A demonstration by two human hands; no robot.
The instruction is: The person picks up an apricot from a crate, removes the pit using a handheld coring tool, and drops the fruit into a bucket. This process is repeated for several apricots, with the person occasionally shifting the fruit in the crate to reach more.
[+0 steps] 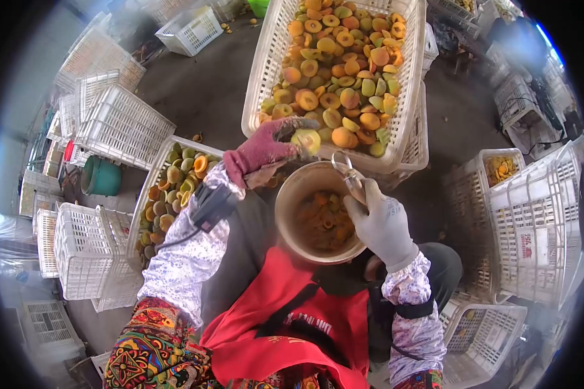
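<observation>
My left hand [266,150], in a maroon glove, pinches a yellow-green fruit half [306,141], apparently peach or apricot, at the near edge of a white crate [252,104]. That crate holds many orange and green fruit halves [350,71]. In a pale glove, my right hand [384,223] is closed round the handle of a pitting tool with a metal loop [341,159], its tip pointing up and left. The loop is apart from the fruit half. Below both hands stands a round bucket [284,223] with orange scraps and murky contents inside.
A crate of whole and cut fruit [169,194] stands at my left knee. Stacked white crates [120,123] line the left, beside a green bucket [101,176]. More crates [532,214] stand at the right, one [501,170] with orange pieces.
</observation>
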